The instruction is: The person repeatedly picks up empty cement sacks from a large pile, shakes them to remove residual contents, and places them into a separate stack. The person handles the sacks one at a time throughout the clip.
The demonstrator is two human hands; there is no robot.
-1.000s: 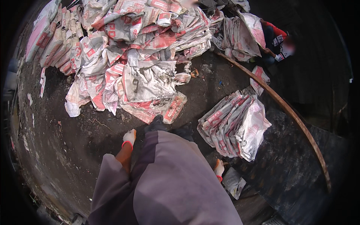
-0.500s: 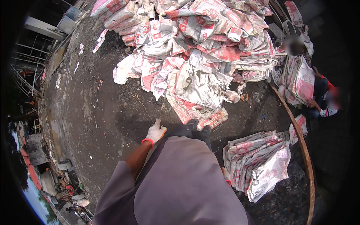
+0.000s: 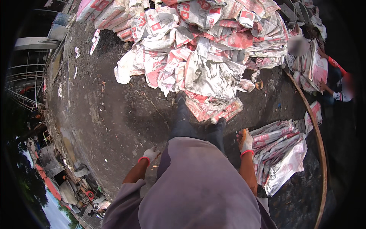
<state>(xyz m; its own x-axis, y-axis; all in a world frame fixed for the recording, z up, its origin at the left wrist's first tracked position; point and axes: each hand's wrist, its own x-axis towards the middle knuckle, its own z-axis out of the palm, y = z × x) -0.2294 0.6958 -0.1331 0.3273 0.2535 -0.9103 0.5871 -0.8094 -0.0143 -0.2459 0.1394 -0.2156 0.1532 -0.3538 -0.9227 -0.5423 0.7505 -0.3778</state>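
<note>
My left hand, in a pale work glove with a red cuff, hangs low beside my left thigh. Its fingers are loosely apart, and nothing shows in them. On the other side my right hand, in a white glove with orange on the fingers, is curled closed with nothing visible in it. It is close to the left edge of a stack of flattened red-and-white sacks on the ground. Ahead of my boots lies a big, crumpled heap of dirty red-and-white sacks, its nearest sack by my toes.
A long wooden pole curves along the right side. Beyond it another person handles a bundle of sacks. Dark, gritty ground stretches left, with scraps on it. Metal frames, a tyre and junk line the far left.
My left foot has stepped ahead toward the heap. My left hand has dropped back toward my body; my right hand has come into view beside the smaller stack.
</note>
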